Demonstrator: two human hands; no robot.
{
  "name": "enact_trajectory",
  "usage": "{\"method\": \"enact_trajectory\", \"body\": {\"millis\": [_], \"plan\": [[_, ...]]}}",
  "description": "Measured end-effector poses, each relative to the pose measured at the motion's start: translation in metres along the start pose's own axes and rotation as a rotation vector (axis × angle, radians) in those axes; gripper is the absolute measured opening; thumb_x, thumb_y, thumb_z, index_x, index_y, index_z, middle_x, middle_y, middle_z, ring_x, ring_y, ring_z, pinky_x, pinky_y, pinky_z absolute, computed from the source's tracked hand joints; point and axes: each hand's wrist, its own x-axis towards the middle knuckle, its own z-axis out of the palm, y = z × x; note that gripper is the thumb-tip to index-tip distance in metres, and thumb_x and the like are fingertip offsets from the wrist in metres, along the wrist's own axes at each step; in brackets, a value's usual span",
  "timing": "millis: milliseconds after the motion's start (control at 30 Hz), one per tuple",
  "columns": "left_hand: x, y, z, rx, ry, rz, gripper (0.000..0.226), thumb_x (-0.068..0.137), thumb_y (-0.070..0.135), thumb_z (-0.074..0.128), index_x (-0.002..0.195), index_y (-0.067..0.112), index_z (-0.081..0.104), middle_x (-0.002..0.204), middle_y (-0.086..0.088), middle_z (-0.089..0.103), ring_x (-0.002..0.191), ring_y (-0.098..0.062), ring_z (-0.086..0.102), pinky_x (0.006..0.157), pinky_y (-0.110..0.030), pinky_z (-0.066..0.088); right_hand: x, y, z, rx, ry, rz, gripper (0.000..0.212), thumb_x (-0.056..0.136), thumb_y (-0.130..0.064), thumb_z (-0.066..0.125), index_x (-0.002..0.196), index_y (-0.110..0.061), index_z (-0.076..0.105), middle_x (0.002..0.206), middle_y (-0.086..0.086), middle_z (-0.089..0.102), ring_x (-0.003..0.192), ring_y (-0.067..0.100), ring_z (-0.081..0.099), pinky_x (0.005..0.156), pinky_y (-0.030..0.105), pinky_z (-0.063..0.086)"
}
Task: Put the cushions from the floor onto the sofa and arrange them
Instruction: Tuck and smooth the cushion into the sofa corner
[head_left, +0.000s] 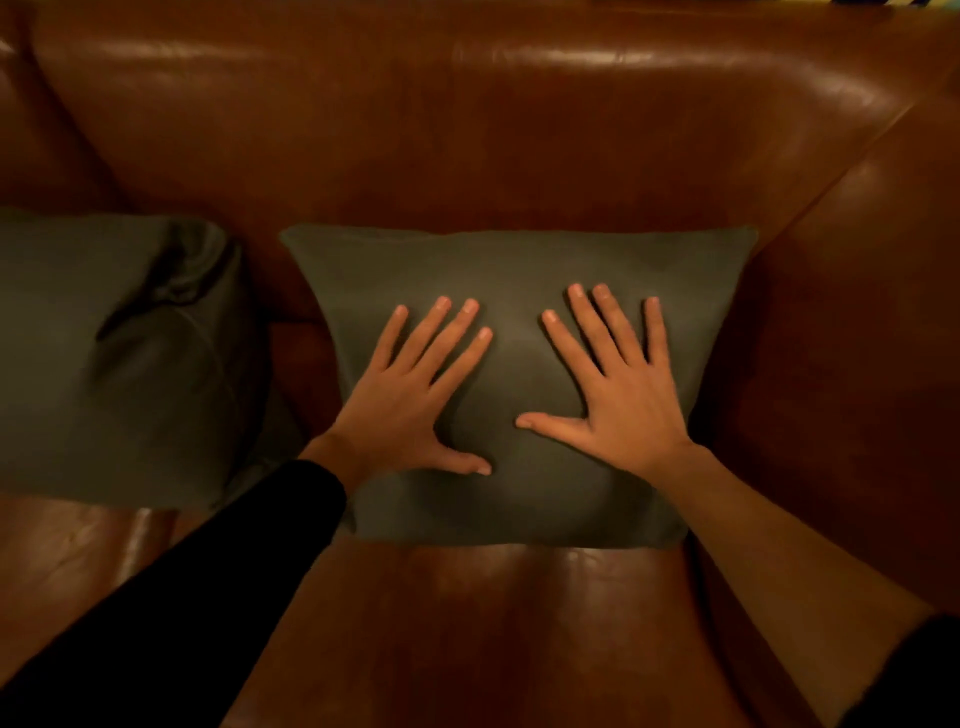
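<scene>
A dark green cushion (519, 260) leans against the backrest of the brown leather sofa (467, 130), on the right seat. My left hand (410, 400) and my right hand (613, 395) lie flat on its front, palms down, fingers spread, holding nothing. A second dark green cushion (114, 364), creased near its top, stands on the seat to the left, a gap of leather between the two.
The sofa's right armrest (857, 312) rises just beside the right cushion. Bare seat leather (493, 623) stretches from the cushions to the front edge. The floor is out of view.
</scene>
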Motion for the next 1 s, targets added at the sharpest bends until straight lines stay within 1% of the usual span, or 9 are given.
{"method": "enact_trajectory", "body": {"millis": [133,267,333,467,633,733,833,900,1000], "plan": [[-0.033,0.044,0.022,0.072,0.182,0.293,0.083,0.087,0.054,0.047,0.149,0.009,0.013,0.160,-0.011,-0.005,0.148,-0.022,-0.003,0.117,-0.051,0.000,-0.031,-0.017,-0.002,0.020,0.034,-0.230,0.083,0.083,-0.071,0.045,0.145,-0.018,0.031,0.153,0.005,0.026,0.145,0.020,0.018,0.111,0.062,0.006],[-0.070,0.058,0.055,0.154,-0.094,0.377,0.139,0.053,0.070,0.073,0.151,0.014,-0.007,0.159,-0.005,-0.012,0.146,-0.023,-0.013,0.117,-0.047,-0.008,-0.074,-0.023,0.018,-0.082,-0.164,-0.348,0.110,0.071,-0.074,0.056,0.152,-0.018,0.008,0.160,0.003,-0.008,0.147,0.018,-0.006,0.115,0.053,-0.006],[-0.081,0.038,0.067,0.156,-0.190,0.325,0.155,0.034,0.061,0.084,0.151,0.021,-0.009,0.159,-0.002,-0.017,0.146,-0.019,-0.012,0.116,-0.039,-0.008,-0.081,-0.008,0.028,-0.120,-0.257,-0.361,0.128,0.057,-0.073,0.069,0.152,-0.024,-0.001,0.159,-0.001,-0.015,0.147,0.019,-0.011,0.116,0.049,-0.008],[-0.091,0.009,0.087,0.199,-0.270,0.279,0.168,0.018,0.050,0.091,0.151,0.026,-0.010,0.158,0.001,-0.019,0.143,-0.013,-0.001,0.116,-0.033,-0.007,-0.077,0.010,0.046,-0.118,-0.321,-0.362,0.141,0.045,-0.072,0.076,0.151,-0.029,-0.005,0.158,-0.004,-0.018,0.143,0.019,0.003,0.116,0.045,-0.008],[-0.082,0.006,0.103,0.272,-0.246,0.293,0.173,0.014,0.050,0.090,0.150,0.024,-0.015,0.158,-0.002,-0.022,0.145,-0.019,-0.018,0.117,-0.036,-0.013,-0.073,0.012,0.054,-0.106,-0.315,-0.369,0.143,0.041,-0.075,0.075,0.151,-0.029,-0.004,0.158,-0.005,-0.018,0.141,0.019,0.006,0.116,0.045,-0.007],[-0.085,0.005,0.093,0.281,-0.199,0.295,0.165,0.024,0.047,0.090,0.150,0.025,-0.013,0.158,-0.003,-0.020,0.146,-0.021,-0.017,0.118,-0.036,-0.011,-0.070,0.010,0.050,-0.109,-0.293,-0.368,0.143,0.041,-0.074,0.076,0.151,-0.029,-0.004,0.158,-0.004,-0.017,0.142,0.020,0.005,0.116,0.046,-0.008],[-0.093,0.000,0.078,0.222,-0.104,0.381,0.139,0.050,0.055,0.085,0.152,0.027,-0.006,0.160,-0.002,-0.014,0.147,-0.020,-0.012,0.118,-0.038,-0.008,-0.071,0.010,0.042,-0.116,-0.223,-0.396,0.131,0.052,-0.075,0.070,0.151,-0.028,-0.002,0.159,-0.003,-0.013,0.147,0.019,-0.005,0.116,0.047,-0.008],[-0.094,-0.001,0.068,0.194,-0.030,0.411,0.111,0.072,0.060,0.068,0.152,0.027,-0.002,0.160,-0.002,-0.012,0.147,-0.020,-0.010,0.118,-0.039,-0.004,-0.072,0.010,0.036,-0.076,-0.157,-0.399,0.109,0.068,-0.075,0.058,0.152,-0.029,0.006,0.160,-0.002,-0.007,0.147,0.019,-0.005,0.117,0.048,-0.004],[-0.089,0.010,0.054,0.155,0.067,0.269,0.080,0.090,0.062,0.036,0.153,0.024,0.004,0.160,-0.004,-0.009,0.148,-0.020,-0.005,0.118,-0.043,-0.002,-0.074,0.003,0.023,0.002,-0.087,-0.369,0.076,0.085,-0.068,0.045,0.148,-0.028,0.027,0.157,0.000,0.018,0.145,0.020,0.016,0.116,0.051,0.007]]}}
